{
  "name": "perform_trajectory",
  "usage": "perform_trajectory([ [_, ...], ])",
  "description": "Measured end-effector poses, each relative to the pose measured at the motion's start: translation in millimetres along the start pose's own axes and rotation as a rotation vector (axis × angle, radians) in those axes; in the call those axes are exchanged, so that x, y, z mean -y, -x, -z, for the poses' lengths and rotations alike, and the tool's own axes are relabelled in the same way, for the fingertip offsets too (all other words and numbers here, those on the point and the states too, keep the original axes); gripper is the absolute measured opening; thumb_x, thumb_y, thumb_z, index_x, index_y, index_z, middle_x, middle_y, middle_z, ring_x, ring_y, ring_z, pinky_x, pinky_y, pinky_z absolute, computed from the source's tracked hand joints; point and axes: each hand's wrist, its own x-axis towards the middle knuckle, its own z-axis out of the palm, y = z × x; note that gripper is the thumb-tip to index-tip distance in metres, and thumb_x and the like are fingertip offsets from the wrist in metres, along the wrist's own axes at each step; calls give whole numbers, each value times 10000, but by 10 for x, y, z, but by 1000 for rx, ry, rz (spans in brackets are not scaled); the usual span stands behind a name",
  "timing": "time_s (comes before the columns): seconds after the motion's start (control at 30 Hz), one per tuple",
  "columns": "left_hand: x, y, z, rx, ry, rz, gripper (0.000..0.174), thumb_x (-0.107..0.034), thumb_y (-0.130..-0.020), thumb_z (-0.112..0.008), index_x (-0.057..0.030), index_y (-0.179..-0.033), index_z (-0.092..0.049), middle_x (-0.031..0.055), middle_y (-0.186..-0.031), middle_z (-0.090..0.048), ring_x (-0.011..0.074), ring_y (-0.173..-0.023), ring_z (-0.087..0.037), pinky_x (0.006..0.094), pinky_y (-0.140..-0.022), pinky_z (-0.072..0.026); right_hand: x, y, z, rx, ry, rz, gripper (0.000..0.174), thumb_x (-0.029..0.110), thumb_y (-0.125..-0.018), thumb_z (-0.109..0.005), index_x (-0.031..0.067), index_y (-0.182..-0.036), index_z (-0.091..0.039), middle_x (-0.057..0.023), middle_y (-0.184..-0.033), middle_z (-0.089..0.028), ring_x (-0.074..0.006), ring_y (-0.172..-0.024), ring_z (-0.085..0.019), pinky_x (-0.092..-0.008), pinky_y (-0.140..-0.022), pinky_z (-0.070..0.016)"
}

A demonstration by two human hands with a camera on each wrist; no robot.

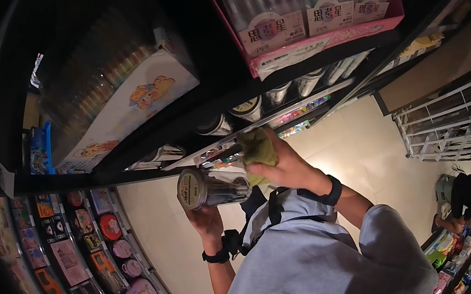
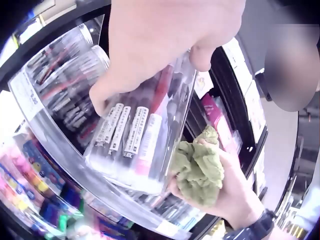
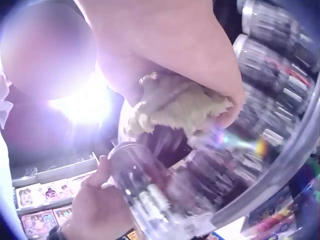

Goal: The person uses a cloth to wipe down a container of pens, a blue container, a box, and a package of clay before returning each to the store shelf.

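Observation:
My left hand (image 1: 205, 223) grips a clear plastic jar (image 1: 217, 192) full of pens, tilted on its side in front of my chest, its round labelled end towards the left. In the left wrist view, fingers and thumb span the jar (image 2: 135, 150), and white labels show on the dark pens inside. A crumpled green cloth (image 1: 260, 150) is bunched in my right hand (image 1: 294, 166), close by the jar's other end. From the right wrist, the cloth (image 3: 175, 110) sits under the curled fingers, just above the jar (image 3: 142, 182).
Similar pen jars (image 1: 246, 109) line the shelf ahead. Above them stand a pink box (image 1: 323, 47) of pens and a white cartoon-printed box (image 1: 143, 99). Racks of pouches (image 1: 141, 291) fill the left side. A white wire rack (image 1: 448, 123) and another person (image 1: 467, 196) are at right.

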Motion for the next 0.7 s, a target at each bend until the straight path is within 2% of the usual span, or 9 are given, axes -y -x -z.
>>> perform_trajectory([
  [0.03,6,26,-78,3,4,4,702,-127,-825,-669,-41,-1422,-310,123,-1341,-459,218,-1230,-468,361,-997,-424,4,30,-34,-5,4,-1,606,248,-802,-719,-32,-1268,-451,-217,-1109,-591,-347,-1035,-582,-400,-922,-452],
  [0.1,22,69,-206,149,-19,35,801,-283,-831,-721,-39,-1453,-280,136,-1409,-418,234,-1260,-455,373,-1026,-400,4,135,-221,107,308,334,749,308,-776,-745,-23,-1343,-385,-256,-1253,-490,-400,-1190,-462,-473,-1032,-336],
  [0.17,-24,190,-221,75,-34,147,888,-308,-785,-771,-5,-1451,-268,145,-1372,-459,246,-1222,-493,388,-1036,-390,119,258,-432,90,263,323,872,379,-741,-763,-15,-1388,-332,-276,-1337,-395,-450,-1269,-348,-515,-1078,-228],
  [0.23,-239,158,-211,148,-21,266,888,-313,-772,-778,16,-1436,-289,149,-1352,-494,261,-1219,-509,403,-1050,-388,58,285,-393,64,448,411,918,422,-709,-774,-1,-1394,-334,-233,-1329,-437,-412,-1263,-389,-522,-1071,-231],
  [0.3,-251,25,-147,263,156,231,909,-325,-725,-821,33,-1406,-337,172,-1352,-507,293,-1230,-520,430,-1064,-395,92,268,-226,235,572,233,837,448,-718,-767,12,-1342,-419,-188,-1314,-484,-357,-1253,-428,-506,-1073,-239],
  [0.37,-271,-40,-92,319,202,291,932,-343,-710,-835,31,-1406,-340,165,-1359,-501,297,-1234,-517,439,-1064,-395,145,201,-33,563,-10,-248,671,482,-764,-735,29,-1226,-560,-173,-1153,-591,-296,-1217,-479,-440,-1059,-261],
  [0.47,-280,-64,-154,383,160,268,911,-377,-732,-820,24,-1403,-352,141,-1359,-503,264,-1225,-523,412,-1063,-391,139,277,-198,335,-53,30,722,478,-766,-729,24,-1285,-514,-190,-1265,-534,-320,-1243,-457,-461,-1058,-232],
  [0.57,-341,77,-69,175,-143,278,910,-406,-741,-815,26,-1400,-359,123,-1349,-511,223,-1204,-532,372,-1050,-395,262,319,-441,-3,870,494,866,487,-763,-712,-41,-1367,-384,-274,-1457,-274,-391,-1318,-356,-523,-1053,-202],
  [0.7,-472,-64,-84,327,-109,331,977,-439,-688,-851,30,-1392,-363,109,-1334,-515,198,-1210,-516,337,-1037,-394,266,158,-370,78,577,485,881,539,-761,-717,-14,-1368,-398,-227,-1393,-385,-369,-1280,-385,-494,-1055,-223],
])
